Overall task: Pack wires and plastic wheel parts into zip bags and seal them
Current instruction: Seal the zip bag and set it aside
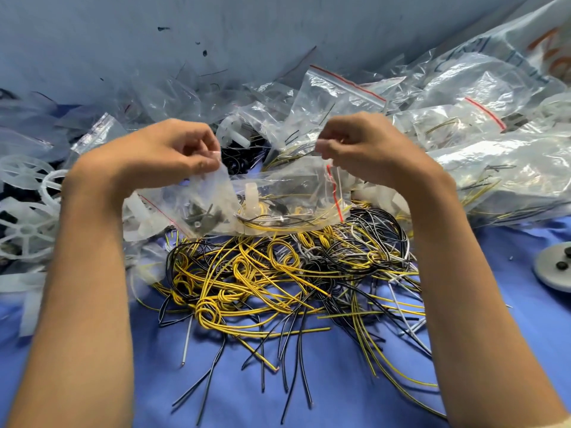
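A clear zip bag point(278, 208) with a red seal line hangs between my two hands above the wire pile. Inside it lie yellow and black wires and a white plastic part. My left hand point(160, 156) pinches the bag's left upper corner. My right hand point(367, 149) pinches its right end near the red strip. Below the bag a tangled heap of yellow, black and white wires point(293, 273) spreads over the blue table point(340, 390). White plastic wheel parts point(27, 211) are piled at the left.
Many filled and empty zip bags point(463, 125) are heaped behind and to the right. A grey round disc point(556, 267) with black knobs sits at the right edge. A grey-blue wall point(216, 32) rises behind the pile.
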A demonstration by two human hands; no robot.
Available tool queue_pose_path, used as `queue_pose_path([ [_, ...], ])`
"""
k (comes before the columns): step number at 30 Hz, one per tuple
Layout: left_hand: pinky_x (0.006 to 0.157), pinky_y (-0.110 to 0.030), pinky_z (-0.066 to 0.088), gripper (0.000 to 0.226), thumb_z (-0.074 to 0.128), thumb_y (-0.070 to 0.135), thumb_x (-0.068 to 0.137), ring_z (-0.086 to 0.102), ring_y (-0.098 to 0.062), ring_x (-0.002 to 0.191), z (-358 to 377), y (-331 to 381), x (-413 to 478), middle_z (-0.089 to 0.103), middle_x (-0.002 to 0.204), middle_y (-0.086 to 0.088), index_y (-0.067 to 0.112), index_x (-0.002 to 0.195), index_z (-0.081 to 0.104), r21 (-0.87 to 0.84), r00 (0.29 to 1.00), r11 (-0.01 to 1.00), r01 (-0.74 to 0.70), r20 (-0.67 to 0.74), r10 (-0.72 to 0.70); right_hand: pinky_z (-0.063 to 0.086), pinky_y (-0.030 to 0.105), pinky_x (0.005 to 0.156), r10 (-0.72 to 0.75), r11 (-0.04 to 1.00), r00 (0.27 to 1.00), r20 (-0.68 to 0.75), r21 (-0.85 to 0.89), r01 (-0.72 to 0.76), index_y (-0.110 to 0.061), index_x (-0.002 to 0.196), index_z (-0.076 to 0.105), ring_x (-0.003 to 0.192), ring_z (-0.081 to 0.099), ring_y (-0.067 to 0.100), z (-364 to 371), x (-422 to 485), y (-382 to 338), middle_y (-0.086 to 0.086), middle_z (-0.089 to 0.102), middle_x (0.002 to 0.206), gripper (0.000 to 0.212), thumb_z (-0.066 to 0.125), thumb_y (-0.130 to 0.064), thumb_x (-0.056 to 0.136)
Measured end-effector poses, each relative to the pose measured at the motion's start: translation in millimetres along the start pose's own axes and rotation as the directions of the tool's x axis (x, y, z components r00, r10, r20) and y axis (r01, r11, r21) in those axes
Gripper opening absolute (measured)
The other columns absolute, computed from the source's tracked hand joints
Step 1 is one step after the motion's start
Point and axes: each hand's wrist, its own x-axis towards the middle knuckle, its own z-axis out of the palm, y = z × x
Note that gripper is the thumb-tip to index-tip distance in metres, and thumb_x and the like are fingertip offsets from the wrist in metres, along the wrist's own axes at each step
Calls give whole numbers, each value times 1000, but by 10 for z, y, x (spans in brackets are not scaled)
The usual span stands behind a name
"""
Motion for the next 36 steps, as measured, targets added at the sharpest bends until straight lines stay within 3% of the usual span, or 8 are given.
queue_pose_path([
  [6,67,-13,41,21,60,1,87,49,-2,66,193,409,25,56,73,3,19,80,54,-241,964,934,-264,-97,247,48,24,69,-138,981,964,229,164,101,-17,95,66,79,62,9,69,-73,-227,-7,67,87,33,68,-46,80],
  [12,68,-14,42,21,61,0,87,47,0,66,405,627,103,51,77,1,17,82,51,-350,904,835,-425,-210,372,49,53,80,-167,970,942,291,219,105,-1,95,64,87,62,41,79,-61,-229,23,67,96,42,75,-37,77],
  [17,78,-24,49,18,61,25,88,59,-5,76,422,524,191,54,86,1,23,101,49,-393,963,880,-266,-148,225,49,48,64,-122,971,957,263,231,60,3,92,60,71,62,23,76,-34,-132,22,67,86,33,60,-31,92],
  [19,78,-17,50,47,58,42,78,61,0,84,447,458,210,58,93,8,22,118,44,-397,988,904,-156,-55,146,54,48,65,-87,953,969,232,304,13,6,98,57,75,67,28,89,-33,-119,24,68,94,38,51,-32,96],
  [22,80,-22,52,73,70,52,75,64,-4,99,484,387,210,62,113,3,20,135,41,-401,991,914,-58,86,100,50,25,45,-52,896,986,161,444,-26,-9,82,53,52,64,9,93,-27,-132,-1,66,66,29,43,-30,99],
  [28,93,-56,45,67,81,47,51,63,-20,83,475,385,140,72,94,-12,8,101,62,-278,980,954,-113,127,153,47,21,41,-27,883,990,141,467,-42,-13,71,52,45,63,10,136,-19,-140,-4,61,51,40,38,-36,100],
  [32,79,-50,50,55,83,30,61,59,-18,74,479,357,149,69,83,-15,-4,98,59,-315,974,940,-132,134,182,50,23,42,-93,876,982,166,482,1,-21,68,53,50,66,12,139,-17,-131,-6,65,55,34,48,-38,96],
  [36,75,-40,45,58,86,27,62,57,-18,74,495,348,165,62,79,-15,-5,102,59,-341,966,929,-144,157,207,55,34,53,-105,864,982,157,504,11,-27,87,45,66,66,12,140,-7,-75,-7,63,74,26,68,-37,82],
])
